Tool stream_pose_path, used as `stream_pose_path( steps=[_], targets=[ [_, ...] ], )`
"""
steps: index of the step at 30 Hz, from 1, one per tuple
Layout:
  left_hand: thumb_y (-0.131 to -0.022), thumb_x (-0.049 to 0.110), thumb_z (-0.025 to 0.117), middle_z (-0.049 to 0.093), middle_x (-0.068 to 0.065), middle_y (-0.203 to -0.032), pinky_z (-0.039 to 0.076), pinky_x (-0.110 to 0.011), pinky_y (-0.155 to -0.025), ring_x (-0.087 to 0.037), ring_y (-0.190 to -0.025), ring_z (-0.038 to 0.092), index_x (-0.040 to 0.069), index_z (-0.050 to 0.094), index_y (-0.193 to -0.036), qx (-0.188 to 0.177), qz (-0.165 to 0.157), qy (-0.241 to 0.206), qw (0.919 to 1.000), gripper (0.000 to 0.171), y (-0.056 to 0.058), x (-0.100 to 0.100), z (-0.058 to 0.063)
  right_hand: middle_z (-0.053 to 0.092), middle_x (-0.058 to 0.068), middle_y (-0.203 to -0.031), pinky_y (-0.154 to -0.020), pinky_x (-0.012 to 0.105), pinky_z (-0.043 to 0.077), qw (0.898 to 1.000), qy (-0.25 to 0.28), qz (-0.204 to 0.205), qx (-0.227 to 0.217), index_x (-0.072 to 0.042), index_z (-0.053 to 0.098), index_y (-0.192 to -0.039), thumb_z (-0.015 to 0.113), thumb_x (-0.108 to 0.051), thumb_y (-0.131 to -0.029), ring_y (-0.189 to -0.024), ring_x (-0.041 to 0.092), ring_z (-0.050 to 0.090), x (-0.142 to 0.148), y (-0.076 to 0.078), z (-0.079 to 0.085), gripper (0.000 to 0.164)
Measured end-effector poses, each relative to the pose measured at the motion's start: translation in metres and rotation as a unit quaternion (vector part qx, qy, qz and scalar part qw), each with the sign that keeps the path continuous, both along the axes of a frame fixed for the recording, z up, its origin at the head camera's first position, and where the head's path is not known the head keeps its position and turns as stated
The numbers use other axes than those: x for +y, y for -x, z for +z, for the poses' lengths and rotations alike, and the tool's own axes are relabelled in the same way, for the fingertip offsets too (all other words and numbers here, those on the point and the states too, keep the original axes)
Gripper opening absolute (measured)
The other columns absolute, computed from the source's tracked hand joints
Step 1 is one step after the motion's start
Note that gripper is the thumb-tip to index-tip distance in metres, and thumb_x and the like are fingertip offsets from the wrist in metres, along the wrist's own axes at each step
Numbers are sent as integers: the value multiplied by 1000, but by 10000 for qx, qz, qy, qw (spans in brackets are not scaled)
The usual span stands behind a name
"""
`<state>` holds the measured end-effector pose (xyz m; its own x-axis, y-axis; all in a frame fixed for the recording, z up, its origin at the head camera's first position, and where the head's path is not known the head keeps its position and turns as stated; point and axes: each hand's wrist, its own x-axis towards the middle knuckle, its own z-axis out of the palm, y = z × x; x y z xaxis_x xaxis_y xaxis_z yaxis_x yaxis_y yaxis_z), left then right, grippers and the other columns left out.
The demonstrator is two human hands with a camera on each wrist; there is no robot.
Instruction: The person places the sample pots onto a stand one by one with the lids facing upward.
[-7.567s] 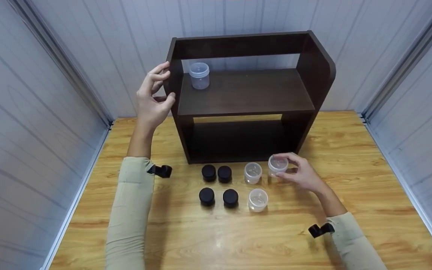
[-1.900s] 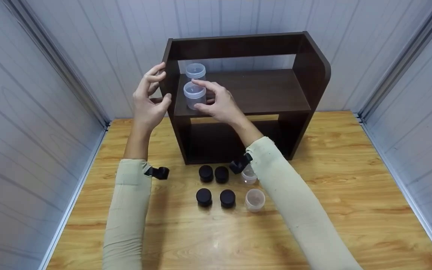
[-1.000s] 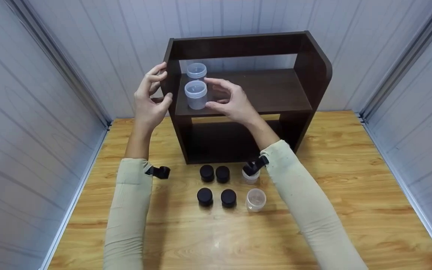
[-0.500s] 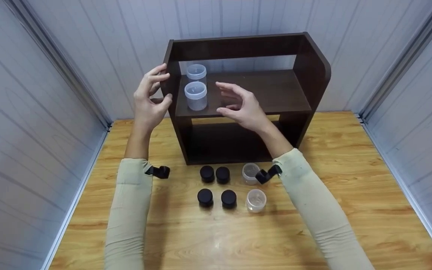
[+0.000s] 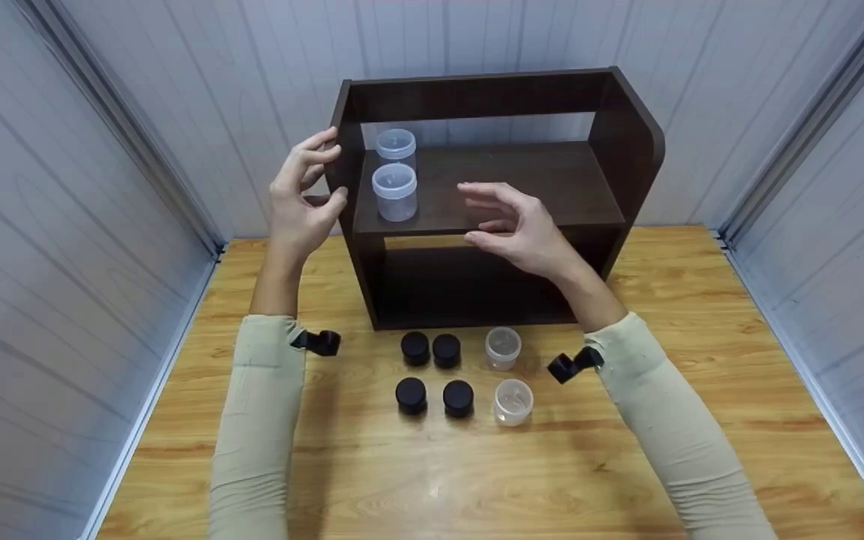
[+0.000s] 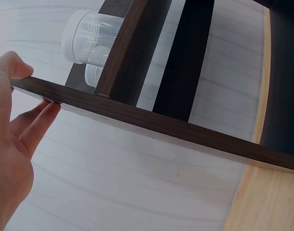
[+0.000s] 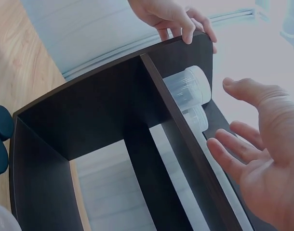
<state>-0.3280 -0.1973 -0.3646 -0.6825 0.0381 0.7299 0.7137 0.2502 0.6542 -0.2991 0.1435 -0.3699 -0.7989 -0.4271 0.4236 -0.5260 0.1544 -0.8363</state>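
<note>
My left hand [image 5: 304, 199] holds the left side panel [image 6: 152, 125] of a dark brown two-tier shelf [image 5: 522, 180], thumb at its edge and fingers against its outer face. On the upper board, at the left end, two clear plastic jars stand upright: a front jar [image 5: 396, 195] and a rear jar [image 5: 396, 144] partly hidden behind it. Nothing is in my right hand [image 5: 526, 232], which hovers in front of the upper board with relaxed, parted fingers, apart from the jars.
Two more clear jars, a far one [image 5: 503, 349] and a near one [image 5: 513, 403], stand on the wooden floor [image 5: 372, 480] before the shelf. To their left are several black round pieces [image 5: 411, 395] in two rows. Ribbed pale walls [image 5: 102, 150] enclose three sides.
A clear jar from the floor now stands in front of the first one on the upper board. My right hand has let it go and drawn back rightward. My left hand stays put.
</note>
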Motion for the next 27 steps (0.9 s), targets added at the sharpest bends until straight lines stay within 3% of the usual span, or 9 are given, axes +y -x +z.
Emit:
stream_pose_path(
  steps=[7,15,21,23,27],
  targets=[
    [-92,-13,67,64,-16,-163,66,-15,-80,-28,-151,64,-4,73,-134,32,-12,-25,10000,43,-2,1,1,61,30,-162,-108,27,63,9996,-10,212,203,8,62,-153,81,7,-96,-146,48,65,10,-11,1,60],
    [-91,-10,68,64,-17,-163,67,-16,-80,-26,-150,65,-5,72,-134,210,20,45,9998,44,0,1,0,63,25,-161,-112,44,65,9984,-226,275,445,8,64,-151,82,4,-97,-144,44,68,22,-27,1,56],
    [-91,-10,68,64,-17,-163,67,-17,-79,-26,-150,65,-4,72,-134,150,6,20,9999,43,0,1,-1,66,21,-158,-109,34,65,9980,-344,183,492,4,68,-148,83,3,-97,-142,42,69,32,-37,-4,54],
    [-91,-10,68,64,-17,-163,67,-17,-79,-27,-150,66,-5,72,-134,149,-7,2,9999,43,0,1,-1,67,21,-157,-108,31,65,9977,-383,164,539,3,69,-147,83,3,-96,-141,36,70,36,-40,-7,53],
    [-90,-11,68,65,-18,-162,67,-17,-79,-28,-150,66,-5,72,-133,172,-30,-78,9998,43,1,1,-1,67,24,-156,-106,26,65,9971,-417,177,611,2,72,-144,84,5,-94,-140,11,69,44,-45,-14,52]
  ],
)
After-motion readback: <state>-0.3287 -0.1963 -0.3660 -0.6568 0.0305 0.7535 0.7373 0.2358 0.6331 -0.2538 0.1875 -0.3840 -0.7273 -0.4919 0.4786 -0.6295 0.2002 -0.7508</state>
